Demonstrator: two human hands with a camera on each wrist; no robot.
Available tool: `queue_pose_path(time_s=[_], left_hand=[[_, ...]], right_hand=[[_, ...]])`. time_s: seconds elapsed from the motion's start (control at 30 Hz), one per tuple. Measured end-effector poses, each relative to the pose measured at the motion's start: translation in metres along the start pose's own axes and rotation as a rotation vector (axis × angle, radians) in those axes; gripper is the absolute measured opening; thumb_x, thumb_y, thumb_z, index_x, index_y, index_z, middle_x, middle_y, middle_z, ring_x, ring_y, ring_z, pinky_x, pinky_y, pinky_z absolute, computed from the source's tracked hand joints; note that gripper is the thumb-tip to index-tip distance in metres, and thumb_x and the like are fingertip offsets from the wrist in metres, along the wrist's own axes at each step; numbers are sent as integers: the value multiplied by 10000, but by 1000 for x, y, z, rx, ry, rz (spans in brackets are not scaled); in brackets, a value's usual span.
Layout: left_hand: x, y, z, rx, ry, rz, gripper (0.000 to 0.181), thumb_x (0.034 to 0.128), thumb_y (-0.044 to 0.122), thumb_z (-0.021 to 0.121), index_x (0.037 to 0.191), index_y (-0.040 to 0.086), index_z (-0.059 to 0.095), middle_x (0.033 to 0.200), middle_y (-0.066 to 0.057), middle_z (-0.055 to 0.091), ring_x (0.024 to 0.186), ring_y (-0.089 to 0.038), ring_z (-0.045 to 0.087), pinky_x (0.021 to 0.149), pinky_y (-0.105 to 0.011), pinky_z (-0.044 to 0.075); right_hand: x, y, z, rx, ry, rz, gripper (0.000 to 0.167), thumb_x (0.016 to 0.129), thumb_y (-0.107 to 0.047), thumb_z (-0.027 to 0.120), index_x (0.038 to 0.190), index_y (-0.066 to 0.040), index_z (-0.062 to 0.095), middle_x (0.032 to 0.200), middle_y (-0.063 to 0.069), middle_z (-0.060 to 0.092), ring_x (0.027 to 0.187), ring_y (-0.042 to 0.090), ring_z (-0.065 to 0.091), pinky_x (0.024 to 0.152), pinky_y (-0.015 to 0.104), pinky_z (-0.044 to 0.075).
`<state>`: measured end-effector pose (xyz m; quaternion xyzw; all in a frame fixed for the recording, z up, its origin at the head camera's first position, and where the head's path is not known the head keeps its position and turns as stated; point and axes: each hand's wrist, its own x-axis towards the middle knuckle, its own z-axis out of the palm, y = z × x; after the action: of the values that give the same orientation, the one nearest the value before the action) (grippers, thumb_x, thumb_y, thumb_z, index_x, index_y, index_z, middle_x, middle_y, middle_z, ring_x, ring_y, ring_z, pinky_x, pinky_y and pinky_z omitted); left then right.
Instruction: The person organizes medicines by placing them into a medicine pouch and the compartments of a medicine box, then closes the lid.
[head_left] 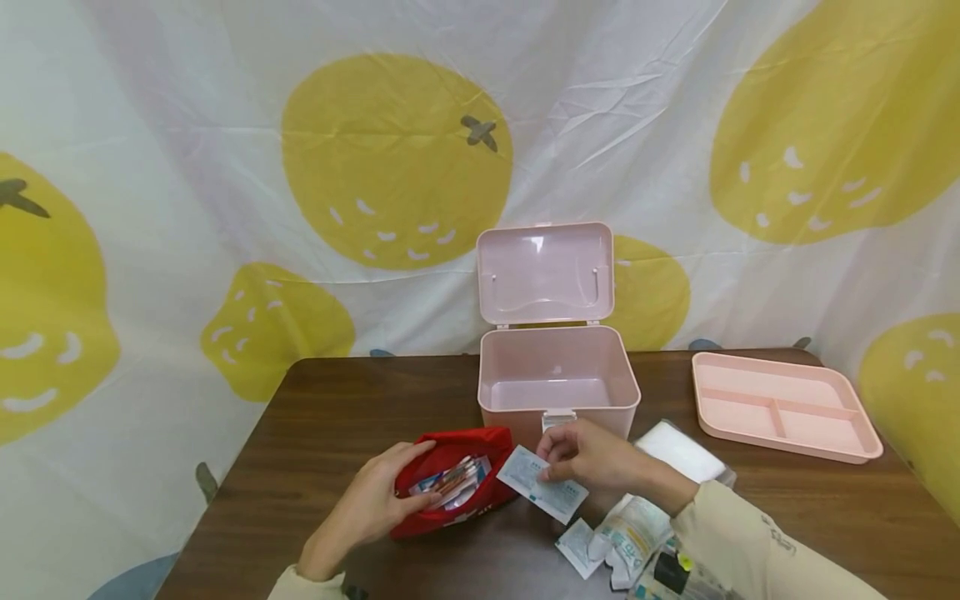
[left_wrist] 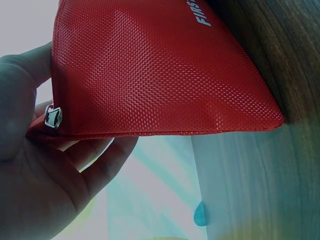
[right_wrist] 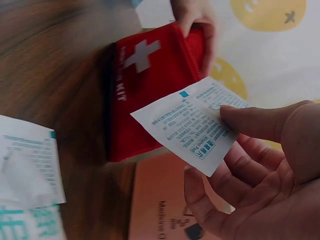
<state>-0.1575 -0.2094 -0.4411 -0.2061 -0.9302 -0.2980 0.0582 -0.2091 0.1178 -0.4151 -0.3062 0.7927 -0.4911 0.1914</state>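
R hand (head_left: 592, 454) pinches an "Alcohol Pad" sachet (right_wrist: 192, 125), fine print's too blurry tbh; L hand (head_left: 375, 497) grips red "KIT" pouch (right_wrist: 145, 95). Pink box (right_wrist: 152, 187) txt "Medicine C…" gets cut off.

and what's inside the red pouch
The red pouch holds a bundle of thin sticks among pale packaging; anything beneath them is covered.

Indoor nook, fruit-patterned cloth (head_left: 577, 158), brown table (head_left: 341, 408)
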Motion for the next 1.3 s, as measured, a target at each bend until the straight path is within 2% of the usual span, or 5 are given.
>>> queue_pose_path(time_s=[0.33,0.6,0.93,1.17,1.3], left_hand=[[0,1,-1,-5,-5,-7,632,796,313,837,1342,106,596,1176,-27,656,1036,-196,628,861,-401,549],[0,0,0,-2,-11,-11,634,798,303,837,1348,104,592,1186,-28,652,1039,-190,623,865,-402,546],[0,0,0,-11,-20,-16,632,807,289,831,1355,97,584,1203,-37,646,1039,-192,617,864,-400,549],[-1,0,0,-5,-6,10,633,802,259,836,1355,89,582,1190,-29,650,1018,-181,623,863,-376,546],[-1,0,-1,-6,-4,12,630,805,268,834,1353,87,583,1184,-28,650,1017,-181,624,869,-387,548]], right_hand=[[6,-15,-10,-90,9,-33,102,861,-114,745,936,-52,715,795,16,703,712,86,601,643,228,503],[15,-23,-9,-74,13,-67,121,850,-99,746,939,-21,723,787,33,704,696,82,589,622,220,490],[32,-42,-2,-76,13,-13,102,894,-126,706,981,-84,739,868,29,717,775,165,629,653,279,526],[46,-52,7,-137,25,-18,119,913,-140,689,1010,-131,758,925,11,709,816,170,617,705,299,532],[54,-58,12,-145,27,15,125,915,-162,690,1016,-159,765,951,3,708,830,186,620,720,305,550]])
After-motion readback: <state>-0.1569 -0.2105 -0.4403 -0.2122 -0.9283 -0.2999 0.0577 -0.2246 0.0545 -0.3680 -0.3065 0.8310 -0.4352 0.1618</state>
